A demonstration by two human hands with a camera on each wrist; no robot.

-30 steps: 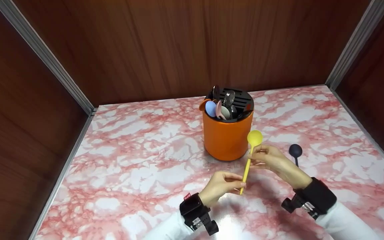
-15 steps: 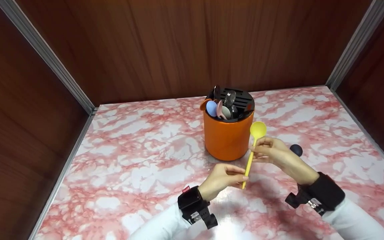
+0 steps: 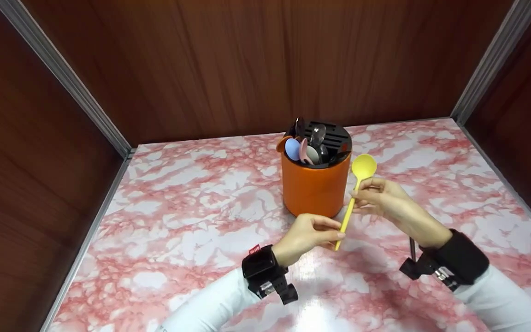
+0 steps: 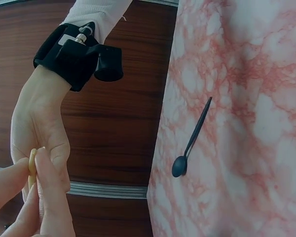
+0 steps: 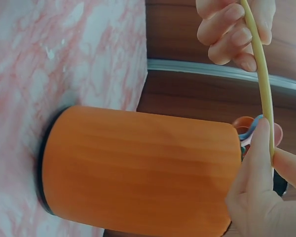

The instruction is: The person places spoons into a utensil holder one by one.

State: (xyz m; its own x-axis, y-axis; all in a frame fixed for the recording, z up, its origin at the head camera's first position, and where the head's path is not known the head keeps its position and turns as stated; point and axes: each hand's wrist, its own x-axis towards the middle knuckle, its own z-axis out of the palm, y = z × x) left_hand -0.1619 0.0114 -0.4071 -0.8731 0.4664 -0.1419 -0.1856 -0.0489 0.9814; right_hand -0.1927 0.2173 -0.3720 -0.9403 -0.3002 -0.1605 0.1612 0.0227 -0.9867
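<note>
A yellow spoon [image 3: 364, 167] is held up between both hands, bowl end upward and leaning right. My left hand [image 3: 309, 236] pinches the lower end of its handle. Higher up, just below the bowl, my right hand [image 3: 387, 203] grips it with thumb and fingers. Right behind the spoon stands an orange utensil holder [image 3: 314, 189] with a black slotted top, seen from its side in the right wrist view. Several spoons stick out of it, among them a light blue spoon [image 3: 292, 150] and a pink spoon [image 3: 303, 152].
A dark spoon [image 4: 179, 166] lies on the marbled red and white table [image 3: 191, 198]; in the head view my right hand and wrist hide most of it. Brown wood-grain panels [image 3: 228, 69] with grey metal edging enclose the back and both sides.
Both hands have risen away from the table with the yellow spoon, which has shifted up and slightly right in the head view. My right wrist now covers the dark spoon's bowl.
</note>
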